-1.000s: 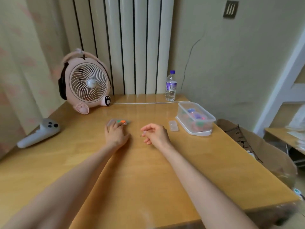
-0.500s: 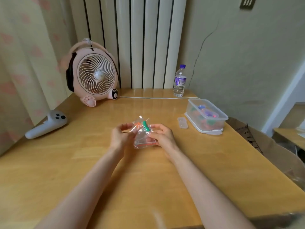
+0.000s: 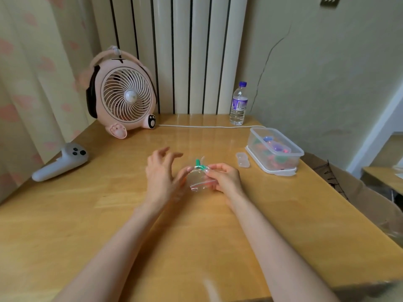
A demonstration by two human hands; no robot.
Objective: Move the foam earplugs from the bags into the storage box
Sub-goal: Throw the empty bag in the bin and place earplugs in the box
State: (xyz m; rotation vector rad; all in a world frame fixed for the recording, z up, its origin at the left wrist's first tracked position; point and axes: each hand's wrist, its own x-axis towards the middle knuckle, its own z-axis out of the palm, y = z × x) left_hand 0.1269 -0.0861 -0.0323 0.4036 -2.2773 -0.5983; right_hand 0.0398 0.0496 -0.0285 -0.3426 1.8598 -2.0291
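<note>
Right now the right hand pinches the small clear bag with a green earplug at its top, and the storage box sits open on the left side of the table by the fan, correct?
Not quite. The head view shows the storage box open on the table's right side, near the water bottle, not by the fan. The rest holds: the right hand pinches the clear bag with a green earplug at its top.

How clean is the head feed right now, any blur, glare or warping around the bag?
Head view: left hand motion-blurred at its fingers; clear bag in the right hand shows only as glints; ceiling-light glare streaks the table; wide-angle bends the radiator and table edges; storage box sharp enough.
</note>
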